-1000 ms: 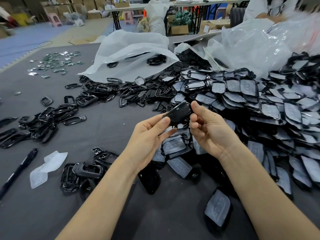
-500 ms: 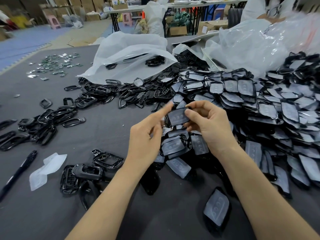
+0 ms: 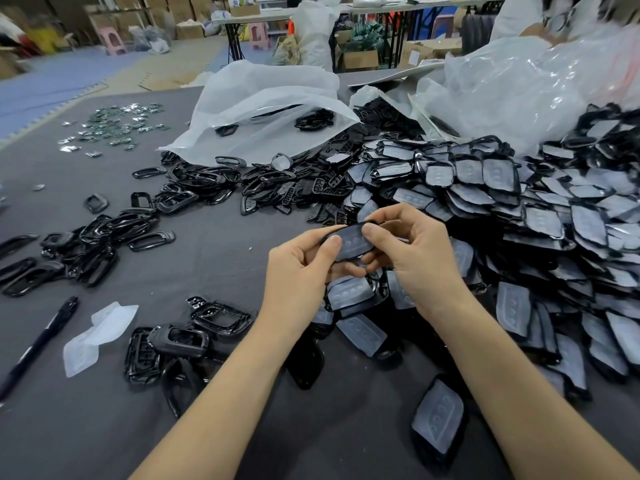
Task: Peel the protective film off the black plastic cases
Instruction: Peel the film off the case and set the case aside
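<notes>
Left hand (image 3: 298, 271) and right hand (image 3: 419, 251) each pinch one film-covered black case (image 3: 351, 241), held above the heap of cases (image 3: 519, 216); fingers hide its ends and underside. Labels on far cardboard boxes (image 3: 360, 59) too blurred to read.

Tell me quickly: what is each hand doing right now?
Left hand: pinching the film-covered black case, thumb on top.
Right hand: pinching the same case from its other end.

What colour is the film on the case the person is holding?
The film on the held case is cloudy, translucent white; head view shows it best.
</notes>
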